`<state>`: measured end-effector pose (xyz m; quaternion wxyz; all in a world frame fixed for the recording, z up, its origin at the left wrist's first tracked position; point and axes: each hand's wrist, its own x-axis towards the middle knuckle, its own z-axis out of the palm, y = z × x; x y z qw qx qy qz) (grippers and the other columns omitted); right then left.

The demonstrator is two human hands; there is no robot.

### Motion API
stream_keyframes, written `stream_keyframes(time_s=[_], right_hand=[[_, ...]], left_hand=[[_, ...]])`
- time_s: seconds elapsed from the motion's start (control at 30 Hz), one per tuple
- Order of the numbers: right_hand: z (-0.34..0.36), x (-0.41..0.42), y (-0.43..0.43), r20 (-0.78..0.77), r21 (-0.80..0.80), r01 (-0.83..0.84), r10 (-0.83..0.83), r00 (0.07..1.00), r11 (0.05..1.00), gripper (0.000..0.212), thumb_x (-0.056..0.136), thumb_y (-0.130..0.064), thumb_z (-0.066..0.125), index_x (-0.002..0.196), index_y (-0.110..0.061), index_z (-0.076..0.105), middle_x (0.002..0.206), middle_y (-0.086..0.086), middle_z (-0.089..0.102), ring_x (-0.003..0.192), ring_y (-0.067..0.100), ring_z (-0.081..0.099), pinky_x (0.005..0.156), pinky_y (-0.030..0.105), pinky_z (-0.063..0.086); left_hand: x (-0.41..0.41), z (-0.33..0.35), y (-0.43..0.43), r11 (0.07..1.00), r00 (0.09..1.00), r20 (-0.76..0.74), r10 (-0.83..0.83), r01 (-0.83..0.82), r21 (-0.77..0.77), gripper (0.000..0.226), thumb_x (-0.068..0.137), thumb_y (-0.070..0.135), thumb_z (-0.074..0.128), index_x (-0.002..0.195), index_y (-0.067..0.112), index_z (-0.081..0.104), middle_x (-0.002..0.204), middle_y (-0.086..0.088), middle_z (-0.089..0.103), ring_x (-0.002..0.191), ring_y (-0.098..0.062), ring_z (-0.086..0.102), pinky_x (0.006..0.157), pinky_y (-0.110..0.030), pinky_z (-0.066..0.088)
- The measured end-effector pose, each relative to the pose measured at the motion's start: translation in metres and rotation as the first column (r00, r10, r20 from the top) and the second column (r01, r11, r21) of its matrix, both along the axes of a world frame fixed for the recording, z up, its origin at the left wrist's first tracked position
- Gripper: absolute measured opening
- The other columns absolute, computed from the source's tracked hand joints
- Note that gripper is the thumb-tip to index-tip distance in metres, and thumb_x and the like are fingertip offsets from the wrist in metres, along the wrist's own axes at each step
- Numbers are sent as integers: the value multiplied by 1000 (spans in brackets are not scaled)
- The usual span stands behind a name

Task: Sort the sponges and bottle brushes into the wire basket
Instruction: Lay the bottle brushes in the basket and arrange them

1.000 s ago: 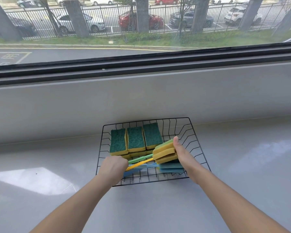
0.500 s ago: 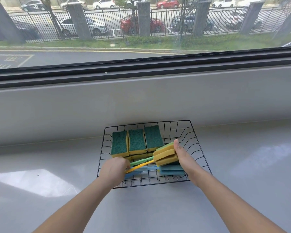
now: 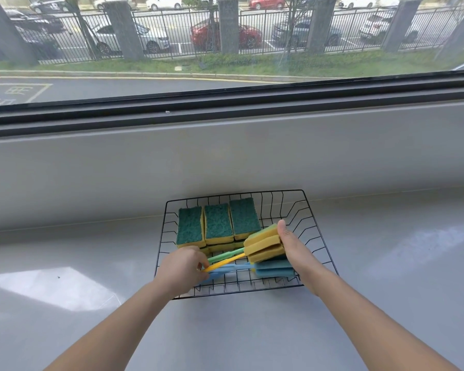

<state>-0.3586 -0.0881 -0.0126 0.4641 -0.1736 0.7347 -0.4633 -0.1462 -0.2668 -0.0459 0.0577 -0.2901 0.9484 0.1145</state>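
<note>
Foam-headed bottle brushes [image 3: 263, 246] lie inside your black wire basket [image 3: 316, 228], slim plastic handles pointing left. Your left hand [image 3: 181, 271] pinches the handles; your right hand [image 3: 292, 247] cups the spongy heads beside rectangular, rough-topped sponges [image 3: 217, 223].

Under the right hand [image 3: 292, 245], the yellow foam brush head [image 3: 264, 243] tops a blue foam one [image 3: 273, 268]. From the left hand's [image 3: 181, 269] pinch run yellow, green and blue plastic handles. Beyond them, three dark-green-topped yellow sponges [image 3: 217, 223] fill the black wire basket [image 3: 315, 218], grey counter [image 3: 386, 263] all round.
</note>
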Motion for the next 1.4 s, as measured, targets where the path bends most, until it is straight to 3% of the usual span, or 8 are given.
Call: stream_keyframes(time_s=[0.37, 0.53, 0.63, 0.77, 0.9, 1.0, 1.23, 1.4], right_hand=[[-1, 0, 1, -15, 3, -4, 4, 1000, 1000, 81, 77, -89, 30, 133, -33, 49, 129, -4, 59, 125, 18, 53, 116, 49, 34], [-2, 1, 1, -31, 1, 1, -1, 1000, 1000, 80, 78, -88, 30, 131, -32, 51, 133, -4, 57, 127, 17, 50, 112, 41, 32], [-3, 0, 1, -35, 2, -1, 1, 999, 1000, 78, 82, -86, 26, 133, -33, 51, 133, -5, 56, 128, 16, 48, 112, 42, 31], [-4, 0, 2, -36, -11, 0, 0, 999, 1000, 73, 84, -83, 24, 130, -34, 53, 131, -7, 57, 126, 14, 48, 104, 35, 28], [-4, 0, 1, -41, -15, -3, 3, 999, 1000, 63, 86, -80, 23, 118, -37, 56, 120, -12, 60, 117, 9, 52, 100, 34, 28], [-5, 0, 2, -36, -19, -4, 3, 999, 1000, 52, 89, -79, 24, 106, -41, 55, 109, -23, 56, 104, -3, 49, 98, 33, 27], [-6, 0, 1, -29, -9, -8, 8, 1000, 1000, 61, 84, -82, 24, 112, -39, 57, 119, -13, 60, 114, 6, 52, 99, 35, 29], [-7, -1, 2, -27, -12, -13, 13, 1000, 1000, 63, 83, -85, 24, 118, -43, 55, 122, -14, 57, 117, 8, 49, 101, 34, 28]], left_hand=[[8, 4, -3, 997, 999, 28, -38, 36, 66, 29, 72, 52, 75, 94, 34, 73, 86, 16, 62, 76, -6, 55, 63, -29, 52], [6, 5, -5, 994, 998, 53, -15, 9, 109, 49, 64, 57, 75, 107, 39, 65, 96, 18, 58, 83, -6, 53, 67, -29, 50], [3, 9, -7, 985, 995, 96, -25, 9, 172, 56, 64, 63, 64, 116, 42, 60, 99, 16, 55, 87, -6, 52, 71, -31, 50], [-7, 8, -3, 970, 995, 99, 6, -30, 243, 42, 82, 39, 40, 117, 37, 64, 109, 6, 56, 104, -16, 54, 83, -34, 49], [-6, -1, 1, 991, 991, 128, -31, 14, 133, 40, 87, 22, 42, 117, 36, 65, 109, 5, 58, 102, -19, 56, 80, -36, 51], [-5, -2, 2, 994, 994, 100, -31, 21, 106, 39, 88, 19, 43, 116, 34, 66, 110, 7, 59, 101, -18, 56, 76, -34, 50], [-3, -2, 2, 997, 999, 14, -29, 28, 70, 16, 90, 28, 61, 103, 33, 69, 104, 11, 59, 96, -14, 57, 69, -26, 44], [0, 1, 4, 995, 1000, -20, -20, 22, 102, 22, 92, 21, 56, 102, 28, 74, 103, 12, 67, 96, -12, 59, 72, -24, 45]])
